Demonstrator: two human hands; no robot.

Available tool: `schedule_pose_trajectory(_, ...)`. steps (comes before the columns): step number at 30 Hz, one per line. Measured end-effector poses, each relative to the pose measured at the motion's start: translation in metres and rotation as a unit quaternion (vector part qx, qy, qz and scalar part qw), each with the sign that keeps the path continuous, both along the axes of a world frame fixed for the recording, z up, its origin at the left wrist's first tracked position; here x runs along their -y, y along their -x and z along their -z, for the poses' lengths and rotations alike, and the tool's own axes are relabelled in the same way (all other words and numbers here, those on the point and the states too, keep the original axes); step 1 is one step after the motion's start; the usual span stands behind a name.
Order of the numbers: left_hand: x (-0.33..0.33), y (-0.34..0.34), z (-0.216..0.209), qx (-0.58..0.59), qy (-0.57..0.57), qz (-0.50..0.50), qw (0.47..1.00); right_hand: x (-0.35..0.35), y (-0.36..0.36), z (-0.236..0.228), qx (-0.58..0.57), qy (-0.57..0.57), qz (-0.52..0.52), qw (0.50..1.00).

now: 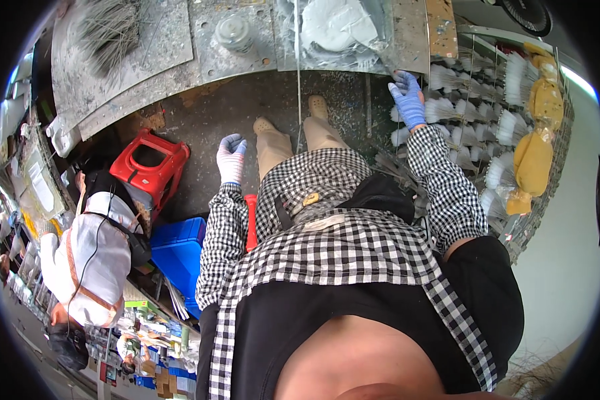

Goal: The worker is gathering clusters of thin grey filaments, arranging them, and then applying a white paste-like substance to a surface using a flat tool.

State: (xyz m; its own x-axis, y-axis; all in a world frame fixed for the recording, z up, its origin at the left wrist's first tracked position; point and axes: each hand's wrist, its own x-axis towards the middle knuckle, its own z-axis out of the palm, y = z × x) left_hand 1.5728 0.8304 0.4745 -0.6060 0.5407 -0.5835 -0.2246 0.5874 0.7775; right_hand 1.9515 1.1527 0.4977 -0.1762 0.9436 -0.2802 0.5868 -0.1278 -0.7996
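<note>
My right hand (407, 100), in a blue glove, is at the table's front edge, fingers bent; I can't tell whether it grips anything. One heap of white paste (340, 25) lies on the table just beyond it. My left hand (231, 159), in a striped glove, hangs loosely open over the floor, fingers half bent.

On the table I count one lidded jar (234, 34) and one pile of thin grey strands (107, 33). Two beige shoes (319, 107) show below. The table (133, 100) is grey and stained; the floor (203, 110) is dark and speckled.

A thin pale cord (298, 87) crosses in front of the table. One red stool (147, 163) and a blue bin (177, 247) stand left, near a person in a white top (90, 260). Right, a rack holds white tufts (440, 109), too many to count, and yellow bundles (533, 167).
</note>
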Motion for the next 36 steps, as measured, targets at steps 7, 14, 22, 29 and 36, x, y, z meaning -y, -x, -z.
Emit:
schedule_pose_trajectory(7,-0.061,0.009,-0.024,-0.102,-0.094,-0.052,0.989,-0.016,0.056,-0.013,0.403,-0.044,-0.230,0.885)
schedule_pose_trajectory(14,-0.093,0.062,-0.036,-0.112,-0.114,-0.087,0.983,0.001,0.100,-0.011,0.387,0.028,-0.267,0.882)
schedule_pose_trajectory(22,-0.105,0.029,-0.029,-0.114,-0.080,-0.076,0.987,-0.035,0.107,-0.062,0.325,0.031,-0.301,0.896)
schedule_pose_trajectory(29,-0.087,-0.024,-0.022,-0.086,-0.065,-0.065,0.992,-0.022,0.075,-0.044,0.316,0.002,-0.310,0.896)
schedule_pose_trajectory(36,-0.068,-0.078,-0.018,-0.035,-0.021,-0.016,0.999,-0.049,0.102,-0.057,0.261,-0.037,-0.286,0.921)
